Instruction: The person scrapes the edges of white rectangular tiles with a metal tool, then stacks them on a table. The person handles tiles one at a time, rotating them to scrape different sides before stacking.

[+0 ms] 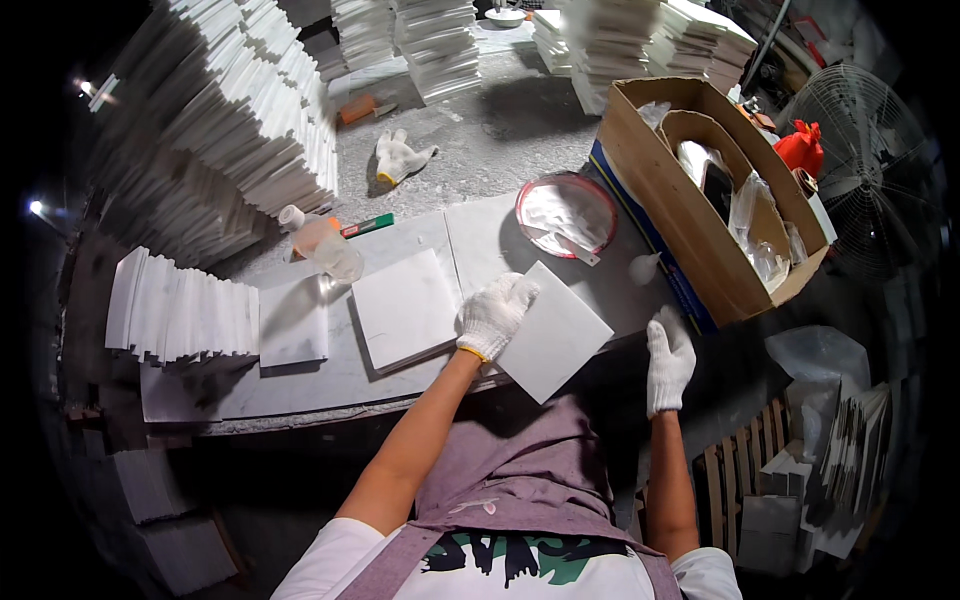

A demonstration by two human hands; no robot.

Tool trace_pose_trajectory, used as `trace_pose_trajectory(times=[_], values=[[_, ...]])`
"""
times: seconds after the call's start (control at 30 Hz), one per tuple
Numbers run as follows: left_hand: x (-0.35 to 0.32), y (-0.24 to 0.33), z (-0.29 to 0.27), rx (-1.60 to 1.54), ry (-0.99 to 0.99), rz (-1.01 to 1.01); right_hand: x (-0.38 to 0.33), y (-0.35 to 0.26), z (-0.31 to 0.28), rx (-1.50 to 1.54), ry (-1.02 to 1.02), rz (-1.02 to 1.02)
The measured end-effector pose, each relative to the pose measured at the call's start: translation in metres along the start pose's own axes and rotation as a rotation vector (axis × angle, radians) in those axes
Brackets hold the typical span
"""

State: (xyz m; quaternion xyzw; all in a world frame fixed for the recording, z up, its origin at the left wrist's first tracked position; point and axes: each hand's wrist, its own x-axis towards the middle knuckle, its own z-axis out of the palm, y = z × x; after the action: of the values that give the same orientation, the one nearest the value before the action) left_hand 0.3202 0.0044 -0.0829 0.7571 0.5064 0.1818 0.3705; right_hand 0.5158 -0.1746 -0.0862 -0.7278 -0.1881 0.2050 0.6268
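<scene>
My left hand (496, 317), in a white knit glove, grips the left corner of a square white tile (558, 338). The tile is tilted at the table's front edge, above my apron. My right hand (670, 364), gloved too, is held off to the right with nothing seen in it, its fingers stretched out. Left of my left hand lies a low stack of square white tiles (404, 308). Beyond the held tile stands a red-rimmed bowl (521, 208) with white material and a flat scraper (578, 252) in it. A small white bulb-shaped object (644, 268) lies nearby.
A cardboard box (640, 150) with plastic bags stands at the right. Tall tile stacks (265, 110) rise at left and back. A clear bottle (330, 250), a green tool (367, 225), a loose glove (402, 157) and a row of tiles (185, 308) are on the table.
</scene>
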Motion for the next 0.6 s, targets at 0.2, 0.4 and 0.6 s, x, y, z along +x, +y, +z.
trace_pose_trajectory(times=[0.2,0.4,0.6], values=[[-0.001,0.004,-0.001,-0.03,-0.012,-0.004,0.051,0.025,0.036,-0.149,0.131,-0.129],[0.001,0.0,0.001,0.001,0.025,0.04,0.073,0.021,0.056,-0.457,0.265,-0.158],[0.0,-0.006,0.003,-0.045,0.007,0.04,0.086,0.031,0.05,-0.314,0.183,-0.114]])
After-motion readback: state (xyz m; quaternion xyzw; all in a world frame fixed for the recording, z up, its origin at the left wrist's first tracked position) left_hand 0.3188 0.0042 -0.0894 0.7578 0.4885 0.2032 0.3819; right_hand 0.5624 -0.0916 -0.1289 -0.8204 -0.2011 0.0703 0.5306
